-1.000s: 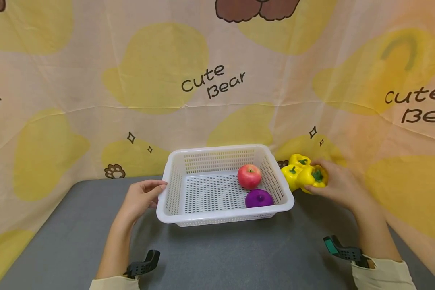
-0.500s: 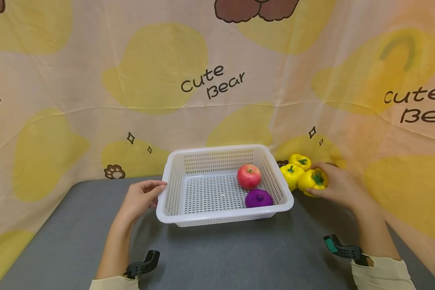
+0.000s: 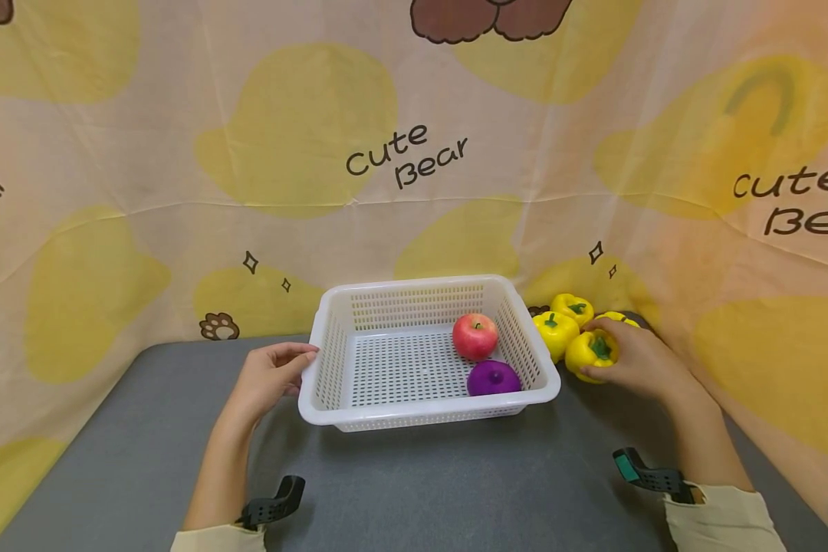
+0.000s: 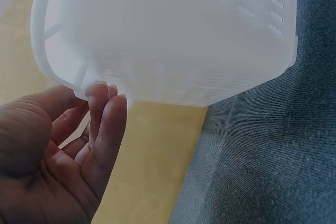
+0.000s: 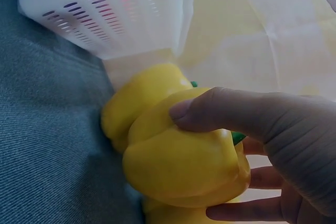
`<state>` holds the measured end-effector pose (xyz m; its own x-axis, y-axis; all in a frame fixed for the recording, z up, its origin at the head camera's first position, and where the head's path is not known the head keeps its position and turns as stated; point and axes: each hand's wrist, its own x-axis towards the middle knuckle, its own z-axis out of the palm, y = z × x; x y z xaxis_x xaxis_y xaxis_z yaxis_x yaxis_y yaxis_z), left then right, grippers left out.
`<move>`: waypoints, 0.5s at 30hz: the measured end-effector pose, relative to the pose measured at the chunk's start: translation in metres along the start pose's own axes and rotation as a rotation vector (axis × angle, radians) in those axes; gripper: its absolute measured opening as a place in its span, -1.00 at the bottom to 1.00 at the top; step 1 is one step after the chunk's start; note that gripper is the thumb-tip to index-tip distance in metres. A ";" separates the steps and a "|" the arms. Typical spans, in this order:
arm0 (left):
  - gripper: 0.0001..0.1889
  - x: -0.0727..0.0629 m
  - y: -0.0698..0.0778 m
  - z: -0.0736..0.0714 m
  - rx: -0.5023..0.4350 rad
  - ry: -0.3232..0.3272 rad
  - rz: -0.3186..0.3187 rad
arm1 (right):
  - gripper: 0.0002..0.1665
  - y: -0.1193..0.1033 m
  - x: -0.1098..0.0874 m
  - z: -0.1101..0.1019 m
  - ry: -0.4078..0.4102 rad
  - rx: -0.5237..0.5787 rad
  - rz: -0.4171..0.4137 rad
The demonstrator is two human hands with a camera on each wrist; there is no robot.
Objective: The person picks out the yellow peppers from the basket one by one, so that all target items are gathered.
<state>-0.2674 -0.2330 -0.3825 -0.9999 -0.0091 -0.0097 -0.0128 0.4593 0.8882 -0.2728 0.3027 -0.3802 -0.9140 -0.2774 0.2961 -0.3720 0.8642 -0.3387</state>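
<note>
My left hand (image 3: 265, 383) pinches the left rim of a white perforated plastic basket (image 3: 424, 414), thumb and fingertips meeting at its edge in the left wrist view. A red apple (image 3: 474, 336) and a round purple vegetable (image 3: 493, 378), possibly an onion, lie in the basket's right side. To the right of it, my right hand (image 3: 638, 356) grips a yellow bell pepper (image 3: 586, 356) with a green stem. In the right wrist view the thumb presses on that pepper (image 5: 181, 156), while the other fingers reach round its far side, partly hidden. Several more yellow peppers (image 3: 555, 333) cluster beside it.
A grey cloth-covered table (image 3: 428, 483) lies under everything. Behind and on both sides hangs a printed fabric backdrop (image 3: 303, 138), close behind the peppers. One pepper (image 3: 617, 316) behind my right hand is partly hidden by it.
My right hand has shifted the gripped pepper slightly toward me, a little apart from the back peppers. Another pepper now shows behind the hand. The left hand and basket stay put.
</note>
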 end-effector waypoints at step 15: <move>-0.57 -0.002 0.003 0.001 -0.003 0.005 0.002 | -0.28 0.009 0.000 0.012 -0.067 -0.004 0.030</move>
<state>-0.2654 -0.2311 -0.3801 -0.9999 -0.0125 -0.0058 -0.0109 0.4568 0.8895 -0.2784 0.3051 -0.3938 -0.9337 -0.2785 0.2251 -0.3435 0.8745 -0.3426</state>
